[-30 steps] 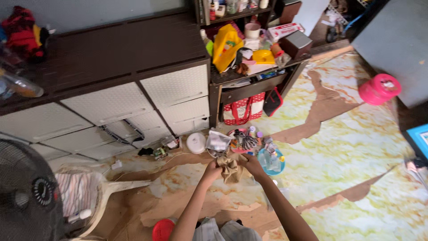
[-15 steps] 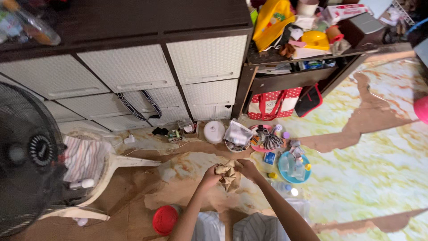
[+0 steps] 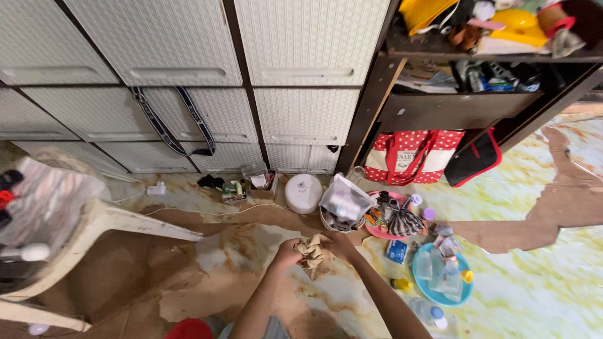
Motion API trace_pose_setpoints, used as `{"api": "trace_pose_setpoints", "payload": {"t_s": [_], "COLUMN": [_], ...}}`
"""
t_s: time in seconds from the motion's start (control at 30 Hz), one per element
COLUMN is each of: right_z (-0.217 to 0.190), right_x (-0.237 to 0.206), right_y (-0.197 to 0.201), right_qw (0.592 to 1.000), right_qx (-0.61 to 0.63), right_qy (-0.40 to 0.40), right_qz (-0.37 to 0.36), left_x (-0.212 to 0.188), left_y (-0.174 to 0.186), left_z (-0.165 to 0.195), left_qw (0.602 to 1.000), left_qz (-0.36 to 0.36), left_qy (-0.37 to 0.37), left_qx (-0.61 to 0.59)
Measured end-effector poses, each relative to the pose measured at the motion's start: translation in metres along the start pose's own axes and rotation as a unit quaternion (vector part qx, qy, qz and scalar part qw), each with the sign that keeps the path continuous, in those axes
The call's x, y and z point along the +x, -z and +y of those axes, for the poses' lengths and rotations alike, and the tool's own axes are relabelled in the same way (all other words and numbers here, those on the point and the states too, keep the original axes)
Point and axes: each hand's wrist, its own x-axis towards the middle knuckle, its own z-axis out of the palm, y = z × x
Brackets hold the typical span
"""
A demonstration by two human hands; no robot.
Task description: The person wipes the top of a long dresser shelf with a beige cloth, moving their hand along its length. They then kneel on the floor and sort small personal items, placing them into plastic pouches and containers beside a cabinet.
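Ahead of me at twelve o'clock stands a wall of white drawers (image 3: pixel 239 75), a dark strap (image 3: pixel 182 122) hanging down their front. At one o'clock a dark shelf (image 3: pixel 452 107) holds yellow and pink clutter, with a red dotted bag (image 3: pixel 408 157) and a black pouch (image 3: pixel 475 160) under it. On the floor just ahead sit a white round lid (image 3: pixel 303 192), a clear plastic bag (image 3: pixel 344 201) and a pink plate (image 3: pixel 383 223). At two o'clock lies a blue dish (image 3: pixel 440 276) of small bottles. At nine o'clock a white plastic chair (image 3: pixel 94 232) lies tipped over.
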Motion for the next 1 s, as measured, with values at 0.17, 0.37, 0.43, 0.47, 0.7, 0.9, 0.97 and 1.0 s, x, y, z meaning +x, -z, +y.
{"api": "trace_pose_setpoints", "payload": {"t_s": [0.17,0.37,0.43,0.47,0.7,0.9,0.97,1.0], "right_z": [0.066,0.123,0.136,0.142,0.159,0.161,0.163,0.164], "right_x": [0.033,0.058,0.063,0.065,0.068,0.061,0.058,0.055], "right_y": [-0.034,-0.074,-0.085,-0.091,-0.112,-0.116,-0.118,-0.120], "right_qw": [0.998,0.998,0.997,0.997,0.993,0.993,0.992,0.993], "right_qx": [-0.024,-0.046,-0.061,-0.063,-0.072,-0.076,-0.078,-0.078], "right_qy": [0.058,0.036,0.029,0.039,0.044,0.014,0.042,0.037], "right_qz": [-0.010,0.009,0.024,0.036,0.089,0.088,0.089,0.083], "left_x": [0.048,0.091,0.100,0.104,0.110,0.107,0.105,0.102], "left_y": [0.019,0.033,0.034,0.035,0.034,0.017,0.010,0.008], "left_z": [-0.054,-0.111,-0.127,-0.134,-0.161,-0.163,-0.164,-0.166], "left_qw": [0.998,0.988,0.986,0.983,0.957,0.905,0.906,0.906], "left_qz": [-0.019,0.002,0.018,0.026,0.049,0.024,0.026,0.025], "left_qy": [-0.003,0.022,0.009,0.006,-0.023,0.023,0.026,0.032], "left_qx": [0.062,0.155,0.166,0.183,0.284,0.424,0.422,0.422]}}
